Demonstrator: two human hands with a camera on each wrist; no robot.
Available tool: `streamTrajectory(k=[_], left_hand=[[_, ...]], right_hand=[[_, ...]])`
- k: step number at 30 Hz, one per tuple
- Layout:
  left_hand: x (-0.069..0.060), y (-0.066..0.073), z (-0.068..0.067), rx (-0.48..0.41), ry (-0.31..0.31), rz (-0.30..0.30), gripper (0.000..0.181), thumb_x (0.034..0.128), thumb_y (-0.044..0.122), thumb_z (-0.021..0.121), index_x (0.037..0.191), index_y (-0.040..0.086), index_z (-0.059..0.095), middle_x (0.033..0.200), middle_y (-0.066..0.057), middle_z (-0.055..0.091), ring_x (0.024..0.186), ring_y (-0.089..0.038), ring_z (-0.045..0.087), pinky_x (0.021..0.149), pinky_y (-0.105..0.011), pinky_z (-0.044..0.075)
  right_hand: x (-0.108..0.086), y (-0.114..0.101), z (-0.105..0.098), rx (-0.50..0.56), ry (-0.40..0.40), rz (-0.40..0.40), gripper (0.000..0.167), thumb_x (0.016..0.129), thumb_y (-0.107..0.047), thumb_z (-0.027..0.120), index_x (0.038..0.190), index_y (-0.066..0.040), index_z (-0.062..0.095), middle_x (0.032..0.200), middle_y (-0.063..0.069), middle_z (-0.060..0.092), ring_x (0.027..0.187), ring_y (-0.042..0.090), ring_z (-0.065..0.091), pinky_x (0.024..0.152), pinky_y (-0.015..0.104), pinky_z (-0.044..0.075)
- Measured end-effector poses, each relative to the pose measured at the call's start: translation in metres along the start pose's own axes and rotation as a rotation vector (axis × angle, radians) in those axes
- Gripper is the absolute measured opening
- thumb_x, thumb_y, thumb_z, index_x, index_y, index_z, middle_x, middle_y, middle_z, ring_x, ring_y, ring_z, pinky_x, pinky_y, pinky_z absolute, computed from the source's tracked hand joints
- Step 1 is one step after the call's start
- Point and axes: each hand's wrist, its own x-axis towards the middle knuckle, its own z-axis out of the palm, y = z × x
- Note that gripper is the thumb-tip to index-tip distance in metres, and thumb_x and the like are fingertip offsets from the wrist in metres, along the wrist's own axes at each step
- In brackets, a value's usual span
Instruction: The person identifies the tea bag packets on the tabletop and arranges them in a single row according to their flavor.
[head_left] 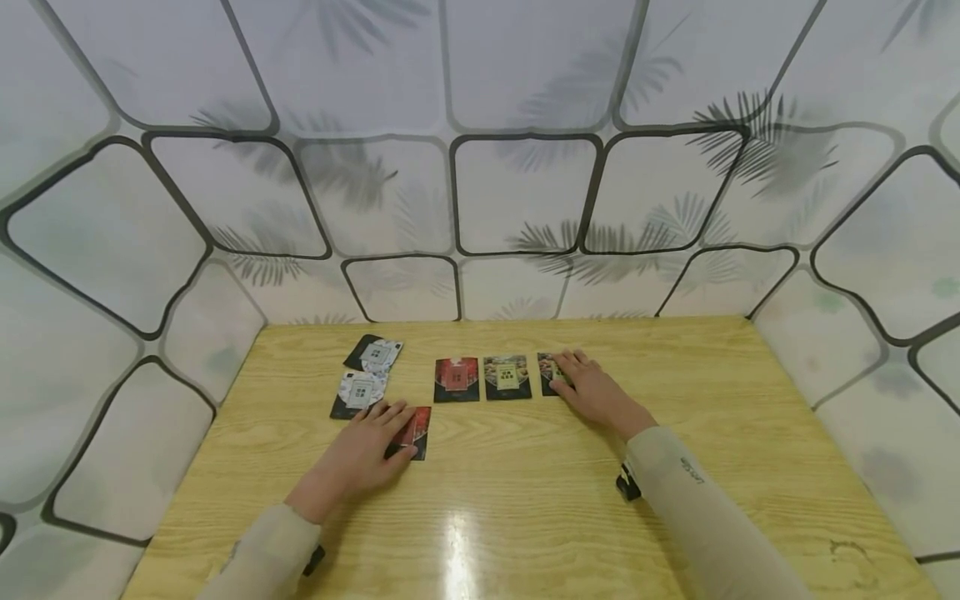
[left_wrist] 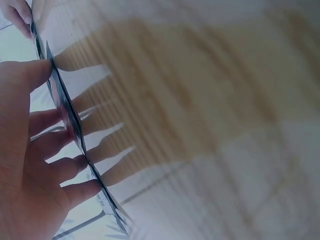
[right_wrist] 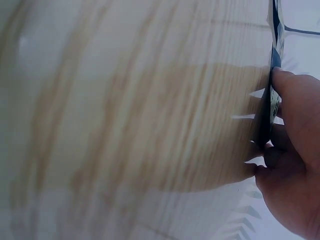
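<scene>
My left hand [head_left: 360, 454] lies over a flat red-and-black packet [head_left: 421, 435], its fingers spread and partly hiding it. In the left wrist view, the thumb and fingertips touch that packet on the tabletop. Over on the right, my right hand [head_left: 595, 395] rests on a black packet with a yellow label [head_left: 548, 385], covering its right part. A red packet [head_left: 456, 392] and another yellow-labelled packet [head_left: 507, 379] lie side by side between the hands, farther back. Two white-and-black packets [head_left: 358, 392] [head_left: 381, 353] lie beyond the left fingertips, their edges close together.
The packets lie on a wood-grain table [head_left: 510, 508]. Patterned white walls [head_left: 525, 192] enclose its back and both sides. A bright reflection shows near the front, and a dark curved mark [head_left: 851, 552] is at the front right.
</scene>
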Motion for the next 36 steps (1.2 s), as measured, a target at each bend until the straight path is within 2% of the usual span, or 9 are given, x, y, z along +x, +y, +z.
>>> streamTrajectory(k=[5, 12, 18, 29, 36], left_hand=[[0.001, -0.005, -0.001, 0.013, 0.012, -0.009, 0.066, 0.1070, 0.041, 0.059, 0.160, 0.005, 0.045, 0.163, -0.021, 0.047, 0.151, -0.049, 0.041, 0.120, -0.069, 0.036], [0.008, -0.010, -0.003, 0.041, -0.002, -0.041, 0.065, 0.1083, 0.040, 0.056, 0.161, 0.005, 0.043, 0.164, -0.024, 0.043, 0.152, -0.049, 0.040, 0.120, -0.070, 0.035], [0.018, -0.013, -0.006, 0.068, 0.001, -0.045, 0.064, 0.1094, 0.040, 0.053, 0.161, 0.004, 0.042, 0.164, -0.027, 0.042, 0.151, -0.049, 0.041, 0.119, -0.071, 0.035], [0.040, -0.018, -0.010, 0.073, -0.041, -0.082, 0.063, 0.1111, 0.039, 0.049, 0.163, 0.003, 0.039, 0.166, -0.031, 0.036, 0.153, -0.052, 0.036, 0.120, -0.074, 0.032], [0.051, -0.019, -0.014, 0.092, -0.055, -0.093, 0.063, 0.1117, 0.040, 0.048, 0.163, 0.004, 0.039, 0.165, -0.031, 0.036, 0.151, -0.052, 0.038, 0.120, -0.073, 0.032]], right_hand=[[-0.001, 0.000, 0.000, 0.003, -0.001, 0.002, 0.065, 0.114, -0.034, 0.046, 0.166, 0.000, 0.028, 0.172, 0.027, 0.024, 0.161, 0.048, 0.017, 0.129, 0.065, 0.018], [-0.001, -0.001, -0.001, 0.011, 0.002, -0.001, 0.065, 0.114, -0.034, 0.046, 0.166, 0.000, 0.028, 0.172, 0.028, 0.024, 0.161, 0.048, 0.016, 0.130, 0.065, 0.017], [-0.002, -0.001, -0.002, 0.018, 0.002, 0.008, 0.065, 0.114, -0.035, 0.047, 0.166, -0.001, 0.027, 0.172, 0.027, 0.024, 0.161, 0.048, 0.016, 0.130, 0.065, 0.017], [-0.001, 0.000, 0.000, 0.012, -0.012, 0.011, 0.065, 0.114, -0.035, 0.045, 0.167, -0.003, 0.025, 0.173, 0.026, 0.022, 0.161, 0.047, 0.015, 0.130, 0.064, 0.016], [-0.001, 0.000, -0.001, 0.015, -0.008, 0.007, 0.066, 0.114, -0.036, 0.045, 0.167, -0.003, 0.026, 0.173, 0.026, 0.022, 0.161, 0.047, 0.015, 0.130, 0.065, 0.016]])
